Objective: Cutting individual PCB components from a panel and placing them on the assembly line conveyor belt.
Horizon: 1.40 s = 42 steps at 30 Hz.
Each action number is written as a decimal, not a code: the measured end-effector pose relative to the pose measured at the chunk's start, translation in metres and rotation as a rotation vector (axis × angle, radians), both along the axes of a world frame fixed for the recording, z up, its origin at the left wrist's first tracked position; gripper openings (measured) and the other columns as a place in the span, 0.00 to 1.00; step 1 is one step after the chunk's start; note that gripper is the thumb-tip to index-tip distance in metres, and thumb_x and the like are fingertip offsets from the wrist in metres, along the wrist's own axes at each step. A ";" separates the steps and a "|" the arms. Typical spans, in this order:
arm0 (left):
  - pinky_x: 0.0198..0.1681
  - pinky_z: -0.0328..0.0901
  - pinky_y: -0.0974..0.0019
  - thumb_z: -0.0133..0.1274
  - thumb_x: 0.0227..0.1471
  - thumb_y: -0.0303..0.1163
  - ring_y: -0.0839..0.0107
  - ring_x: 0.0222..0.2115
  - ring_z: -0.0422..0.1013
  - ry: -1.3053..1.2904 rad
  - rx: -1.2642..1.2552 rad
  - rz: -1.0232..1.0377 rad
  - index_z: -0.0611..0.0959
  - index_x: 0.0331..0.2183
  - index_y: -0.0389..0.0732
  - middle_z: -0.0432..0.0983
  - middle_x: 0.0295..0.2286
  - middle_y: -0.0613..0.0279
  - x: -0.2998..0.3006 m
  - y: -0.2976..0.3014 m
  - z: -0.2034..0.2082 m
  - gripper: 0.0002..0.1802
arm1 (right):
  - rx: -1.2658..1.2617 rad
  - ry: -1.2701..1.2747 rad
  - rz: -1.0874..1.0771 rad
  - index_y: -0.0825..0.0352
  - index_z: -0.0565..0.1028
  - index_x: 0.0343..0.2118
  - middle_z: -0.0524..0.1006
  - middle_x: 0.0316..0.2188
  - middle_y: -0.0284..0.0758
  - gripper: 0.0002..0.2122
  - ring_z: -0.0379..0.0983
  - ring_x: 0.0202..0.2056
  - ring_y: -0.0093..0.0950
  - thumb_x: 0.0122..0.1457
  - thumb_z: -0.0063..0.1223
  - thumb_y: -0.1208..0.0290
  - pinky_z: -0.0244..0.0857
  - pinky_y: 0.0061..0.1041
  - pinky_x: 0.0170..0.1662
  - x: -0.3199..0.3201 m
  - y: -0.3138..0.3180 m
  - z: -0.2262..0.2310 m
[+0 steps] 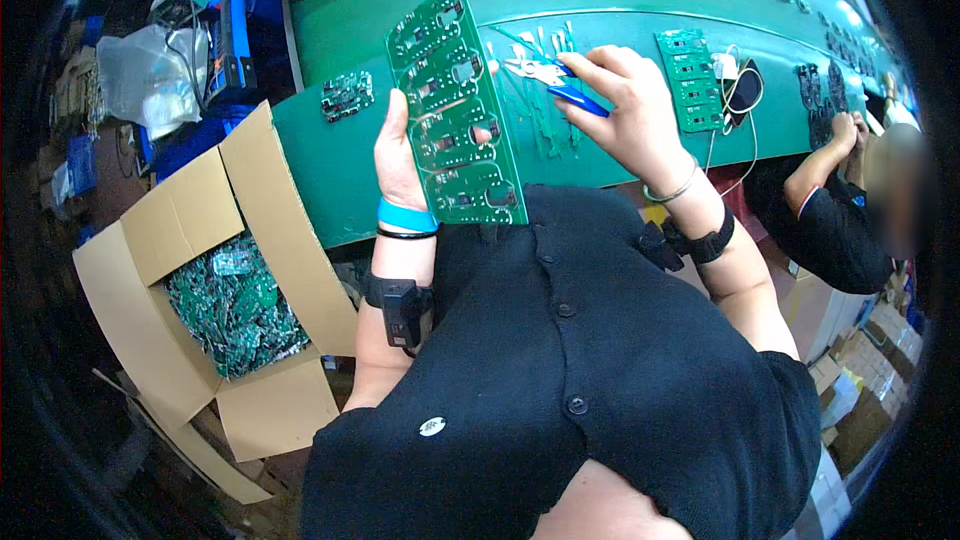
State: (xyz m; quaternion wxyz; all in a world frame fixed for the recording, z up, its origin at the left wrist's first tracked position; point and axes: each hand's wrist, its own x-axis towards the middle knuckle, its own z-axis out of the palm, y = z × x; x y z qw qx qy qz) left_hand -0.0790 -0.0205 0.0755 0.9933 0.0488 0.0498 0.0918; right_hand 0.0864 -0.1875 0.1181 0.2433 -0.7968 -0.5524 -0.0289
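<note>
My left hand [400, 155] grips a tall green circuit board panel [450, 105] by its left edge and holds it tilted above the bench. Several like sections with small components run down the panel. To its right, my right hand [630, 100] is closed round a pair of blue-handled cutting pliers [575, 95]. The pliers' metal jaws point left toward the panel and appear apart from it. Behind the pliers, thin green board strips [550, 130] lie scattered on the bench. Part of the left hand's fingers is hidden behind the panel.
Another green panel [688, 80] lies right, beside a phone [743, 90] with a white cable. A small separate board [347, 96] sits left. Rows of boards line the far green bench [370, 0]. An open carton [285, 230] holds many boards. A co-worker [840, 190] sits right.
</note>
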 end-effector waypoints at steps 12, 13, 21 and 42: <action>0.35 0.70 0.45 0.30 0.57 0.52 0.50 0.34 0.72 0.077 -0.253 0.011 0.53 0.57 0.41 0.44 0.56 0.37 -0.003 -0.002 -0.014 0.33 | -0.232 0.183 -0.439 0.62 0.69 0.45 0.70 0.37 0.37 0.25 0.66 0.42 0.34 0.43 0.58 0.61 0.56 0.35 0.46 0.028 -0.098 -0.132; 0.36 0.69 0.42 0.30 0.57 0.52 0.49 0.34 0.72 0.029 -0.272 -0.008 0.53 0.57 0.40 0.44 0.56 0.38 -0.007 -0.003 -0.018 0.33 | -0.234 0.179 -0.444 0.62 0.69 0.45 0.70 0.37 0.37 0.25 0.66 0.42 0.34 0.43 0.58 0.61 0.56 0.35 0.46 0.030 -0.110 -0.149; 0.32 0.71 0.51 0.32 0.57 0.52 0.53 0.31 0.73 0.132 -0.244 -0.092 0.56 0.56 0.39 0.50 0.54 0.36 0.000 -0.013 -0.020 0.33 | 0.036 0.321 -0.166 0.62 0.72 0.42 0.71 0.38 0.38 0.19 0.67 0.38 0.35 0.46 0.59 0.66 0.62 0.30 0.42 0.021 -0.057 -0.108; 0.46 0.63 0.43 0.33 0.55 0.59 0.49 0.44 0.66 0.663 0.219 0.429 0.62 0.54 0.40 0.64 0.49 0.48 -0.111 0.021 -0.030 0.36 | -0.611 0.122 0.572 0.65 0.63 0.49 0.65 0.45 0.42 0.36 0.60 0.48 0.42 0.32 0.63 0.63 0.56 0.41 0.49 -0.061 0.090 -0.137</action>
